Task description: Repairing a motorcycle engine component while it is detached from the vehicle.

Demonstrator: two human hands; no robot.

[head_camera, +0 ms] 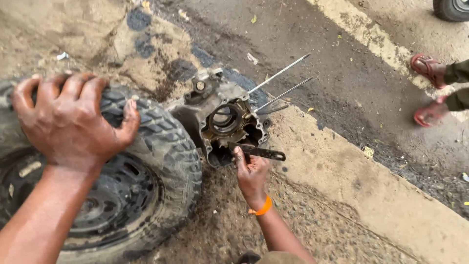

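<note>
The left hand point(68, 120) lies spread over the top of a knobbly black tyre point(161, 146), fingers apart and curled down over the tread, thumb on the side nearest the engine; it presses rather than grips, which looks like a way of bracing the wheel so it does not roll or shift. The tyre leans on its dark steel rim point(105, 205) on the gravelly ground point(220, 230), at the left of the view.

Touching the tyre's right side is a greasy grey engine casing point(222, 115), open toward the camera, with a round brownish bore in its middle. Two long thin metal studs point(281, 73) stick out of it, up and to the right, over the roadway. The casing sits on the dirt just beside a pale concrete kerb point(351, 181) that runs diagonally toward the lower right.

The right hand point(251, 173), with an orange band point(263, 208) at the wrist, is closed around a flat dark metal tool point(259, 152). The tool lies across the lower rim of the casing's opening, its free end pointing right, probably held flat there to scrape or lever at the face.

At the right edge, on the dark road point(312, 58), another person's feet in red sandals point(430, 90) stand well apart from the work. No packages, labels or signs are visible, only scraps of litter and a pale painted stripe point(371, 36) on the road.
</note>
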